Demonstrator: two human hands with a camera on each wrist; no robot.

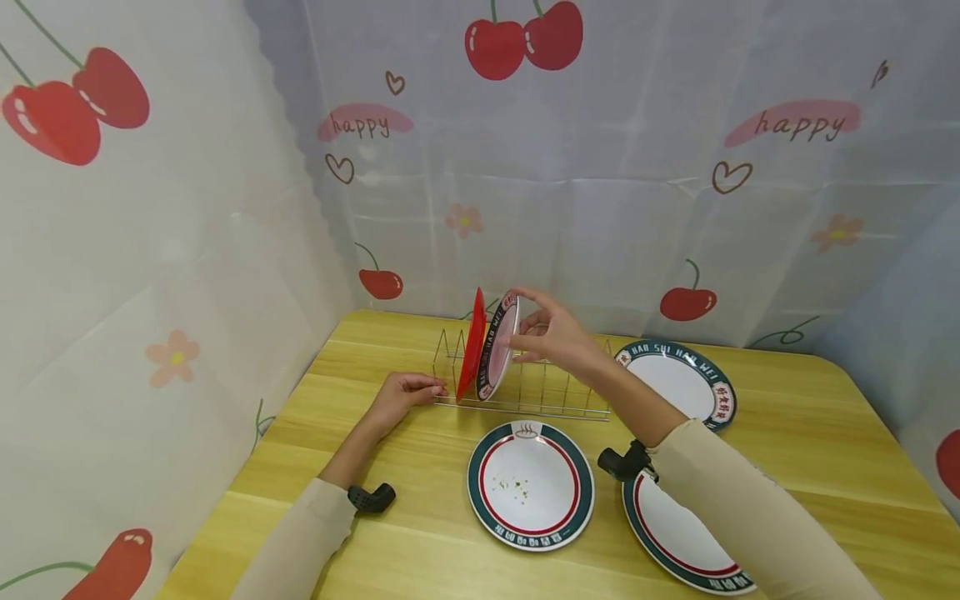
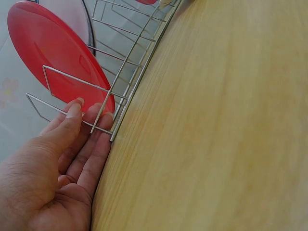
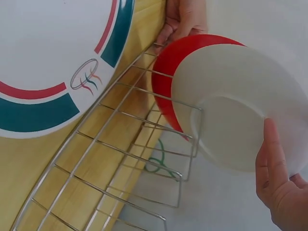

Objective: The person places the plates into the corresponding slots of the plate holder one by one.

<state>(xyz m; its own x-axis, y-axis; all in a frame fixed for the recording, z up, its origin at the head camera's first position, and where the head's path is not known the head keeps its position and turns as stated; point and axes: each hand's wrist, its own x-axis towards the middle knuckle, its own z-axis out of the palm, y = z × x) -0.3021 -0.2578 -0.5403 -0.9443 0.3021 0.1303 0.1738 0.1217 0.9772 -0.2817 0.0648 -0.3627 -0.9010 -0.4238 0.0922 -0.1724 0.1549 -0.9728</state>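
Note:
A wire dish rack stands near the back of the table. Standing on edge in its left part is a red plate. Just right of it, a white plate with a dark lettered rim is tilted in the rack. My right hand holds this plate by its right side; its pale underside shows in the right wrist view. My left hand grips the rack's left end, thumb and fingers around the wires, close to the red plate's lower edge.
A white plate with a green rim and crumbs lies in front of the rack. Two similar plates lie to the right, a far one and a near one partly under my right sleeve. A cherry-print curtain hangs behind.

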